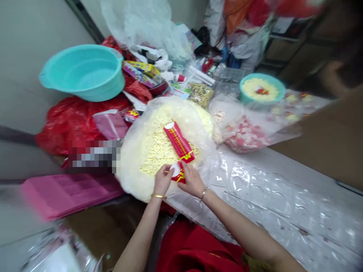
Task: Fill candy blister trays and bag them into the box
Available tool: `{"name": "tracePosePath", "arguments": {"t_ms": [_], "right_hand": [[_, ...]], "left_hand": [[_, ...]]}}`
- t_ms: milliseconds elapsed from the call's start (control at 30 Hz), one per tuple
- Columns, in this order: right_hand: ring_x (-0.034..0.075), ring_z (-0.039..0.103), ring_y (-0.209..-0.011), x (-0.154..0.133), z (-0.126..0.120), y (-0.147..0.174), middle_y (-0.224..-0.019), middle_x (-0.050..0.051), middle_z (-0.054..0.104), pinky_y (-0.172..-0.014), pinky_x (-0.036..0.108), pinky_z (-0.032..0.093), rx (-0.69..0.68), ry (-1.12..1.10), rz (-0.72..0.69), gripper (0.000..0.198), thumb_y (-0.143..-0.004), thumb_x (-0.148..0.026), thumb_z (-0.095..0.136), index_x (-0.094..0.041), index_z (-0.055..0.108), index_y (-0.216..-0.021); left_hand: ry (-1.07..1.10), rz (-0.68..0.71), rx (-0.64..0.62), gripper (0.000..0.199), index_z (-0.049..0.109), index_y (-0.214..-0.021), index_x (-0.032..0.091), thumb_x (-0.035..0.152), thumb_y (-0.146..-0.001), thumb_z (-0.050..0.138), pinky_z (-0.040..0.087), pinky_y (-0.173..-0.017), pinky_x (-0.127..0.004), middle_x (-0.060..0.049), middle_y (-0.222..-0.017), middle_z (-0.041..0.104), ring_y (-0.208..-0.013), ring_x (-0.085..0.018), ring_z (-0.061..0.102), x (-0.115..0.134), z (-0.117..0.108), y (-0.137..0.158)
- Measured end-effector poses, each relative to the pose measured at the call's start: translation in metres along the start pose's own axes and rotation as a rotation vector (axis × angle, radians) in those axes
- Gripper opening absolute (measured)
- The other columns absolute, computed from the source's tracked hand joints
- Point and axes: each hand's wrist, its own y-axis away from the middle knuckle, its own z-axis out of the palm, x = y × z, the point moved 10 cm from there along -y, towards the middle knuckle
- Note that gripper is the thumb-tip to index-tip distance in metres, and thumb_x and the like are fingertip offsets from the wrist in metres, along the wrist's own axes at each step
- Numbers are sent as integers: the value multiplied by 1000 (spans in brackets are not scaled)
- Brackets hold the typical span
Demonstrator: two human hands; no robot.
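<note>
My right hand is closed on a small red paper fries carton with a yellow mark and a white inner side. My left hand pinches at the carton's white edge; whatever its fingertips hold is too small to make out. Both hands are over the near side of a big clear plastic bag, spread wide and filled with pale yellow sticks like tiny fries. Just beyond my fingers, a row of nested flat red cartons lies on the sticks.
A turquoise basin stands at the back left above red plastic bags. To the right are a bag of pink and white pieces and a small turquoise bowl of pale pieces. Clear plastic trays cover the table's right side, beside a cardboard box.
</note>
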Motion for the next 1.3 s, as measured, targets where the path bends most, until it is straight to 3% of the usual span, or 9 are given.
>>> {"name": "tracePosePath", "arguments": {"t_ms": [167,267,367,500,633,733,900,1067,1300], "right_hand": [[28,46,-115,9,-6,-14,-126,14,50,-94,42,46,-33,146,24,91,-68,-36,68,-15,22,-144],[27,46,-117,20,-17,-8,-129,15,49,-99,39,42,-38,161,55,85,-73,-34,67,-13,24,-143],[29,42,-124,31,-26,11,-138,18,42,-102,42,38,-56,106,81,80,-78,-32,63,-13,21,-144],[31,49,-115,44,-15,33,-125,19,52,-97,46,40,-166,52,59,78,-74,-31,62,-11,28,-142],[31,56,-105,40,-2,57,-116,17,59,-92,44,43,-288,61,14,74,-67,-31,68,-10,43,-134],[33,55,-107,35,2,65,-118,18,58,-93,46,43,-312,77,22,79,-69,-39,69,-9,41,-136],[31,50,-113,21,-10,54,-124,18,53,-97,45,43,-105,18,46,74,-81,-48,62,-11,34,-139],[30,50,-114,20,-14,48,-123,16,50,-97,46,44,42,-62,86,71,-84,-47,61,-16,30,-140],[31,50,-113,22,-6,34,-122,17,50,-96,47,45,79,-28,78,76,-84,-46,61,-16,25,-144]], "left_hand": [[-77,99,-40,19,60,-68,21,40,-68,65,44,-59,-25,2,-63,59,-62,-15,53,8,-3,-28],[-41,7,79,23,58,-71,19,40,-69,64,42,-54,-23,2,-63,56,-59,-13,51,-1,-19,-48],[-83,-75,213,25,55,-83,15,40,-82,53,43,-53,-23,0,-68,58,-58,-12,52,-6,-42,-62],[-228,-83,174,19,55,-93,14,31,-88,47,49,-62,-26,-5,-76,63,-63,-12,61,-17,-57,-79],[-407,-12,36,12,61,-84,17,24,-75,64,50,-79,-32,-5,-84,65,-82,-18,63,-26,-50,-61],[-526,38,-20,36,62,-96,17,26,-64,75,44,-93,-36,-9,-104,62,-103,-25,58,-31,-39,-41],[-752,37,-8,36,59,-101,15,32,-71,68,40,-96,-44,-16,-114,56,-113,-33,51,-37,-15,-44],[-610,-25,17,17,61,-86,15,16,-69,61,42,-89,-41,-12,-97,61,-99,-29,57,-47,-16,-60],[-161,-111,36,17,56,-83,17,31,-73,59,43,-61,-25,0,-70,55,-64,-12,53,-59,-50,-52]]}}
